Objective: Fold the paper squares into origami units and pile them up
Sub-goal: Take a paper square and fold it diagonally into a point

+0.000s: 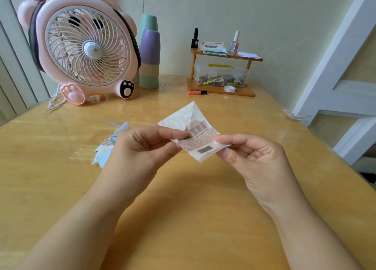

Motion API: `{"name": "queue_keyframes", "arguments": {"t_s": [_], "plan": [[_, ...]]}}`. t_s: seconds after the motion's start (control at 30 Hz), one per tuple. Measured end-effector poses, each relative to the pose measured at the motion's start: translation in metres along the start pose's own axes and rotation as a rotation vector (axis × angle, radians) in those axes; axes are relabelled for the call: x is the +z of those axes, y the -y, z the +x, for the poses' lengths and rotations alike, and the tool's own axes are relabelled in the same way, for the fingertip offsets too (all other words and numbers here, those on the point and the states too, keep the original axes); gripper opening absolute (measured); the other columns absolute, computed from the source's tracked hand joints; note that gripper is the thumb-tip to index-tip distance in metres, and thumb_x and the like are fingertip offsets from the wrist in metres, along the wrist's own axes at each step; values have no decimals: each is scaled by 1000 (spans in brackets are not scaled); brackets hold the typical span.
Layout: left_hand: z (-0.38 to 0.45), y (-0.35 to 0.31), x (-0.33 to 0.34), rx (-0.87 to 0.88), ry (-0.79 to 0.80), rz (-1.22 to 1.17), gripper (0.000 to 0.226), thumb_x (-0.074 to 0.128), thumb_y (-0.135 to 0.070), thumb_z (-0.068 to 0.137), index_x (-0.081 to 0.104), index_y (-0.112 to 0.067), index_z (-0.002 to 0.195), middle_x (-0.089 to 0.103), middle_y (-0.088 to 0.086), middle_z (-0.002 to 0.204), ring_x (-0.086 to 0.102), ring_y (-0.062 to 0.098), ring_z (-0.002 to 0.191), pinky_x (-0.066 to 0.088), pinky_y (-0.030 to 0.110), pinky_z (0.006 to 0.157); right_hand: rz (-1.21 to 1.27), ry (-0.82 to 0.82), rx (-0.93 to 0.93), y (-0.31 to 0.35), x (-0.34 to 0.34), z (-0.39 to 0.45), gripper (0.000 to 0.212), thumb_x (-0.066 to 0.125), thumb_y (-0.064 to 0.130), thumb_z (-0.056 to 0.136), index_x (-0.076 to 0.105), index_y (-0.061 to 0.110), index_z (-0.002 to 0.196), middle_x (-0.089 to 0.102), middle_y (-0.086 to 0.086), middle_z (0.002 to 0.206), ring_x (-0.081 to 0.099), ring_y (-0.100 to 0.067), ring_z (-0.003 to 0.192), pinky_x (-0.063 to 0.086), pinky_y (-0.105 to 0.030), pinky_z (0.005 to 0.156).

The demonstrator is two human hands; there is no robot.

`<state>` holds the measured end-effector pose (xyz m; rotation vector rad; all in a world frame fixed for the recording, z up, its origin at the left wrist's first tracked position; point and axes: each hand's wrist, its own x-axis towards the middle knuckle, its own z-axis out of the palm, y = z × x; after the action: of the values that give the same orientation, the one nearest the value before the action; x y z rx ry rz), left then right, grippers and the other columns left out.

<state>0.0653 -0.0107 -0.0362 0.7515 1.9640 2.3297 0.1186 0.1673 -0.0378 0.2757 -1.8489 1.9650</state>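
A partly folded paper square (193,127), pale with a printed building picture, is held above the wooden table (183,198) at mid frame. My left hand (140,149) pinches its left edge between thumb and forefinger. My right hand (252,157) pinches its right corner the same way. One pointed flap stands up at the paper's far side. Behind my left hand lies a pile of folded paper units (109,145), pale blue and printed, partly hidden by the hand.
A pink bear-shaped fan (81,47) stands at the back left beside stacked cups (149,54). A small wooden shelf (221,74) with bottles, sticky notes and a clear box sits at the back. An orange marker (196,92) lies before it.
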Motion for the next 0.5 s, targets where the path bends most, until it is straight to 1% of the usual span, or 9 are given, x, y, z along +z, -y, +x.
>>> {"name": "queue_keyframes", "arguments": {"t_s": [0.07,0.17,0.23,0.3,0.37,0.43,0.5], "plan": [[-1,-1,2,0,6,-46,21,68,-9,64,76,-18,80,75,1,78,69,6,74,51,13,68,-18,-9,2,1,0,0,18,71,14,64,74,8,81,74,-4,77,69,-12,74,52,-16,70],[-1,0,2,-14,14,-89,13,74,-7,63,76,-13,74,74,6,76,69,9,72,50,14,66,-59,-36,11,1,2,-1,10,68,17,69,75,13,75,74,-6,75,69,-17,72,51,-18,66],[-1,2,1,-29,35,-90,13,85,-12,62,76,-17,70,74,10,79,70,16,77,51,18,69,-74,-64,33,0,4,-2,9,67,21,71,74,15,73,74,-7,76,69,-20,74,51,-19,65],[-1,5,1,-64,38,-122,12,81,-25,59,74,-19,65,74,11,83,70,22,84,52,21,72,-72,-100,66,0,6,-3,10,67,24,70,70,14,73,74,-6,75,70,-19,76,50,-19,65],[-2,8,3,-107,18,-171,15,79,-29,55,71,-18,61,74,11,81,70,26,86,53,23,73,-60,-128,93,0,7,-3,14,68,23,70,67,10,75,73,-6,74,71,-17,76,51,-19,65],[-2,8,6,-137,-6,-214,17,82,-24,53,67,-17,56,72,9,76,71,27,84,54,23,72,-48,-153,115,0,9,-4,15,68,22,70,66,9,74,73,-7,73,71,-18,75,51,-20,65],[-2,9,10,-164,-46,-256,20,82,-13,56,63,-17,52,70,8,70,71,24,79,54,23,69,-28,-185,133,-1,11,-4,13,69,21,69,65,9,73,72,-8,72,71,-18,74,52,-20,66]]}}
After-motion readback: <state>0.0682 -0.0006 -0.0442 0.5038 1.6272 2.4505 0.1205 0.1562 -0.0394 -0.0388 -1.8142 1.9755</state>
